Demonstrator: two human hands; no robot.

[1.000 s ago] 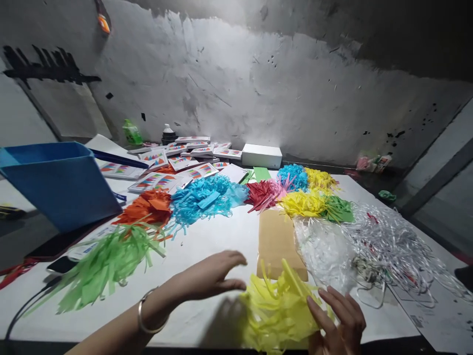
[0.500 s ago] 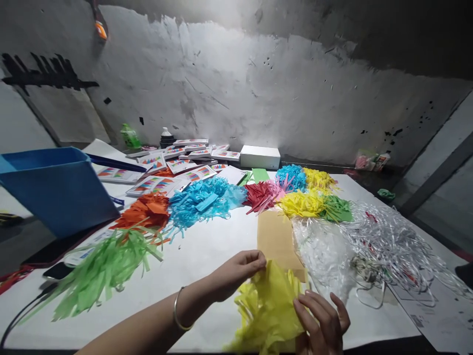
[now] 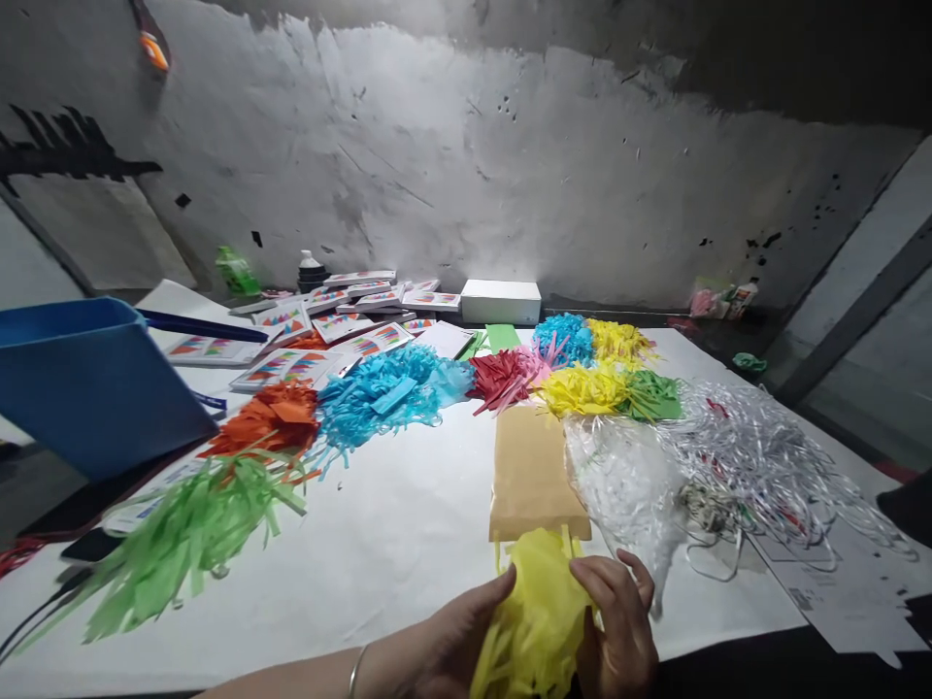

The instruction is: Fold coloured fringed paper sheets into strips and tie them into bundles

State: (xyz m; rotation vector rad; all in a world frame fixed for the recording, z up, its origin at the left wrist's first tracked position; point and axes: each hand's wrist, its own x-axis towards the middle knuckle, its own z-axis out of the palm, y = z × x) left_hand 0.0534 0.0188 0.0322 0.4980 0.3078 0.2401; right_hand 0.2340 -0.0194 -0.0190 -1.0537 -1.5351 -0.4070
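Observation:
A bunch of fringed yellow tissue paper [image 3: 543,607] is held between my two hands at the bottom of the view, its strips hanging down. My left hand [image 3: 462,631], with a bangle at the wrist, grips its left side, thumb on top. My right hand [image 3: 617,621] has its fingers curved around the right side of the paper. Just beyond the yellow bunch lies a flat brown paper packet [image 3: 535,476]. A crumpled clear plastic bag [image 3: 622,476] is to the right of the packet.
Fringed paper bunches in green [image 3: 182,534], orange [image 3: 269,417], blue [image 3: 393,388], red [image 3: 501,377] and yellow [image 3: 586,388] cross the white table. Silvery strings [image 3: 757,456] are at right, a blue bin [image 3: 102,388] at left. Behind are printed packs [image 3: 291,367] and a white box [image 3: 501,302].
My left hand has moved down from the yellow paper's top edge to its left side. The paper looks more gathered, and the brown packet is more exposed. The view has shifted slightly.

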